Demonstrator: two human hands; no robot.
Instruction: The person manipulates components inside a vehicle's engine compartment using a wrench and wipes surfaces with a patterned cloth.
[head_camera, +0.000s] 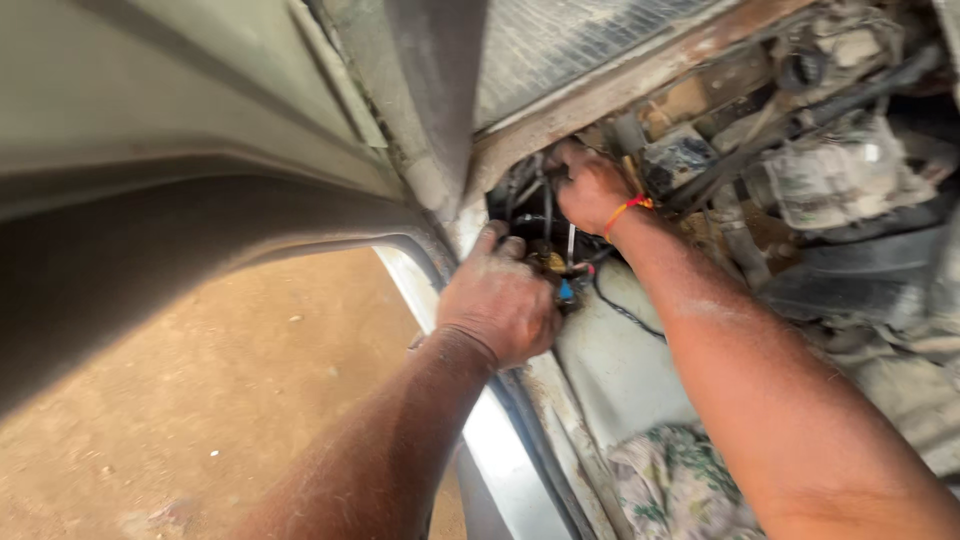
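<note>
Two hands (497, 300) (592, 188), one wristband (627, 207), one patterned cloth (680, 480).

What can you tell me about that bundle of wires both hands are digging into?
The wire bundle is a tangle of thin black cables with a white strand, a blue connector and a yellowish piece among them. It sits in a dark opening at the front corner of a vehicle, below a rusty metal rail. The dusty left hand presses against it from below; the right hand, with a red-orange thread at the wrist, reaches in from above. One black cable trails down over the pale panel.
</note>
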